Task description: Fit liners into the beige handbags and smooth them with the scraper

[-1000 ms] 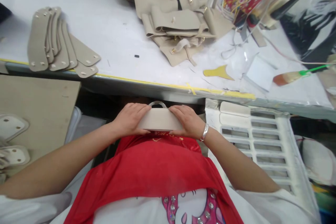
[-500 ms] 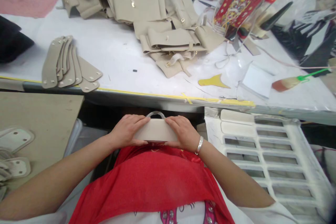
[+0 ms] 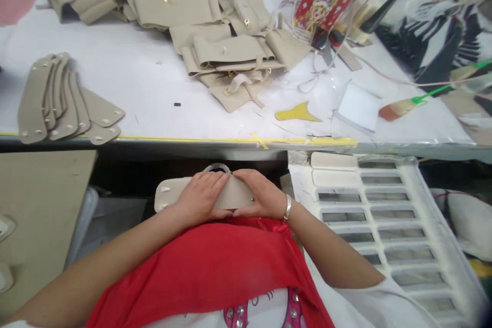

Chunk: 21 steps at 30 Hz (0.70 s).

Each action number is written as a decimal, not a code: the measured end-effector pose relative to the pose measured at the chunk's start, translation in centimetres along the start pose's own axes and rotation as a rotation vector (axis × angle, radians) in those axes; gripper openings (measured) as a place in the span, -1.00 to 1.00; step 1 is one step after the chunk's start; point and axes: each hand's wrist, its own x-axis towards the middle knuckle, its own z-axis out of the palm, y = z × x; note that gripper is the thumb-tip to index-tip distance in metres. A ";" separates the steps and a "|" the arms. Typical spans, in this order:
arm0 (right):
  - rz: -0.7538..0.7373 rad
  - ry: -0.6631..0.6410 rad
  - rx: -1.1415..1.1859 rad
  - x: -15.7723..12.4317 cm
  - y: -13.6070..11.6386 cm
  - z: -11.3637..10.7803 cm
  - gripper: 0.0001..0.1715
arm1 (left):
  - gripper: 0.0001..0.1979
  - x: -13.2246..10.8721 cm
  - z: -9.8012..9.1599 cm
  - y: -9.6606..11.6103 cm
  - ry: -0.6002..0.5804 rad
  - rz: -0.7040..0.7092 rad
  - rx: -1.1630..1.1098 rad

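Note:
Close against the red apron [image 3: 215,266], both my hands grip a beige leather bag piece [image 3: 169,189] with a rounded left end and small pale fittings on it. A white-wrapped handle loop [image 3: 217,166] rises behind its top edge. My left hand [image 3: 202,196] is wrapped over the middle, thumb at the lower edge. My right hand [image 3: 263,196] clasps the right part, next to a small metal stud, its thumb also along the bottom. The two hands nearly meet. Their palms hide much of the piece, so its underside cannot be seen.
Beige bag parts [image 3: 172,0] are heaped at the back of the white table [image 3: 138,82]. A fan of curved beige straps [image 3: 57,97] lies left. Toward the right are a yellow scrap [image 3: 298,113] and a glue bottle [image 3: 397,109]. A white slatted rack [image 3: 378,225] stands below.
My left hand has shifted inward along the piece toward my right hand, and the rounded left end now shows. The whole view has swung, so the table things appear further left.

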 end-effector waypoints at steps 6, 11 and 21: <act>0.489 0.315 0.484 -3.6 2.1 -0.6 -0.71 | -0.13 2.9 0.6 2.3 -0.004 0.059 0.035; 0.571 0.359 0.482 -4.5 2.0 0.4 -0.75 | -0.15 4.8 1.1 4.1 -0.005 0.065 0.026; 0.647 0.290 0.436 -4.3 1.0 0.0 -0.66 | -0.31 5.0 0.9 4.6 0.002 0.052 0.060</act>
